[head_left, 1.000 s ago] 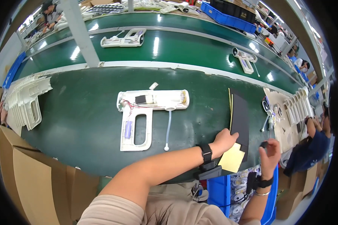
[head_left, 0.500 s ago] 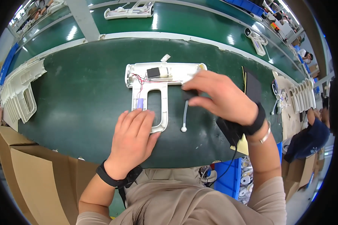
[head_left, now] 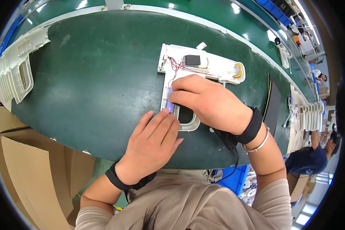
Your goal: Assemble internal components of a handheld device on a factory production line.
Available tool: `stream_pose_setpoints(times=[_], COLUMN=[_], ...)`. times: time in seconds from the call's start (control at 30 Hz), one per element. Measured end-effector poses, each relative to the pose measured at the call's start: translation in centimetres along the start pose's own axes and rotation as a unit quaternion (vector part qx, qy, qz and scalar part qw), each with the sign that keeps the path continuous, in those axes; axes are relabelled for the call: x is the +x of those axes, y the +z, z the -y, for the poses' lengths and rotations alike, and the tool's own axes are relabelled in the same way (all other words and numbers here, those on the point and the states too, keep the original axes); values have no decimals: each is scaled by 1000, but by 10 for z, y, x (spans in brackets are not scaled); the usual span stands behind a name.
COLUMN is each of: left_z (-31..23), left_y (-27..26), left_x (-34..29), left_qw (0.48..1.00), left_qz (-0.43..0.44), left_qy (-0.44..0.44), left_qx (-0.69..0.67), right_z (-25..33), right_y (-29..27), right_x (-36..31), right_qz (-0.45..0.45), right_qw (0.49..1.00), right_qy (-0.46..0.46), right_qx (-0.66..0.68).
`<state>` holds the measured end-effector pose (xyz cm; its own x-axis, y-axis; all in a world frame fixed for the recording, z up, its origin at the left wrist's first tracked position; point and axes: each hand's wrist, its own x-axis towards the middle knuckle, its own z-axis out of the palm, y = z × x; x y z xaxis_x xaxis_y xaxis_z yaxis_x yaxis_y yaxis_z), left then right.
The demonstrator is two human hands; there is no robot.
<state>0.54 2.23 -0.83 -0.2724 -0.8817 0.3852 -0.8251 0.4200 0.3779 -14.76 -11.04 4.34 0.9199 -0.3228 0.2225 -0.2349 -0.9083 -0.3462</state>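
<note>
A white T-shaped plastic housing half [head_left: 218, 61] lies on the green bench with its inside up. It holds a black-and-white motor [head_left: 193, 60], red and black wires [head_left: 174, 63] and a yellowish round part [head_left: 238, 70] at its right end. In the handle sits a purple cylindrical battery [head_left: 170, 106]. My right hand [head_left: 214, 103] reaches over the handle, its bent fingers closed at the battery; the thumb is hidden. My left hand [head_left: 151, 143] has outstretched fingers resting on the handle's lower end, by the battery's bottom.
Stacked white housing halves [head_left: 17, 74] stand at the left, above an open cardboard box [head_left: 30, 161]. A small white piece [head_left: 201, 45] lies behind the housing. At the right are a black flat piece [head_left: 271, 99] and more white parts [head_left: 312, 116]; a person [head_left: 308, 159] works beyond.
My right hand has left the black part near the housing's right end and come to the battery in the handle. My left hand stays at the handle. The whole view has turned and shifted.
</note>
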Motion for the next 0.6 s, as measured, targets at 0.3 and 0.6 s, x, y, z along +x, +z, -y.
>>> stream_pose_setpoints(times=[0.3,0.6], left_z=[2,3], left_y=[0,-6], left_x=[2,1], left_qw=[1000,997], left_qz=[0,-77], left_qy=[-2,-3], left_qx=[3,-27], right_z=[-2,-1], right_y=[8,19], right_x=[6,-6], right_qz=[29,-15], right_qw=[999,994], right_qy=[-18,-42], right_qx=[8,-99])
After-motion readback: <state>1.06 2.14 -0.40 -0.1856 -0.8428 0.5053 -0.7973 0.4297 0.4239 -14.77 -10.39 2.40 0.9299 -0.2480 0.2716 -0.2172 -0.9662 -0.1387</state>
